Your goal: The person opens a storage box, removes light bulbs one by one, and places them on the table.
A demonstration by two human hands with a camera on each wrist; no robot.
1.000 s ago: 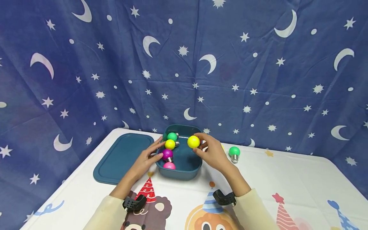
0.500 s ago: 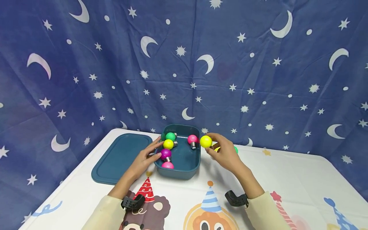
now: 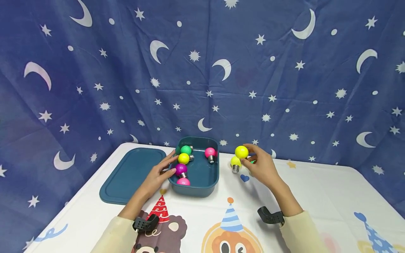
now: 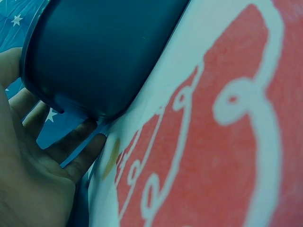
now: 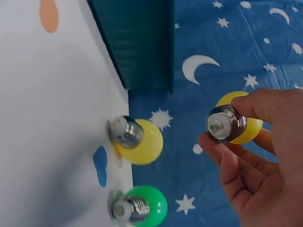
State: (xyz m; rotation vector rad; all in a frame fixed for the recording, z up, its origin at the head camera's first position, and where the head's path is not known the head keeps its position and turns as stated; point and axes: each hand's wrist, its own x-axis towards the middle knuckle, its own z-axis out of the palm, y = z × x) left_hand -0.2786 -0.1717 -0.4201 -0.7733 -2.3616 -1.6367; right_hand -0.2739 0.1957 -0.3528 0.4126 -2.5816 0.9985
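Note:
My right hand (image 3: 261,165) pinches a yellow light bulb (image 3: 242,152) between thumb and fingers, above the table to the right of the dark teal box (image 3: 193,190). In the right wrist view the bulb's metal screw base (image 5: 222,124) faces the camera. Below it, a second yellow bulb (image 3: 235,161) lies on the table, with a green bulb (image 5: 154,205) beside it, mostly hidden behind my hand in the head view. My left hand (image 3: 157,179) rests against the box's left side, its fingers spread and fairly straight along the outer wall (image 4: 104,61).
Inside the box, green (image 3: 186,150), yellow (image 3: 183,158), purple (image 3: 181,169) and pink bulbs (image 3: 183,182) line the left wall; another pink bulb (image 3: 210,153) lies at right. A flat teal lid (image 3: 131,175) lies left of the box. A star-patterned blue curtain (image 3: 253,70) hangs behind the table.
My right hand has carried the yellow bulb from over the box rightward past its rim, uncovering the pink bulb inside and the yellow one on the table. My left hand has stayed at the box.

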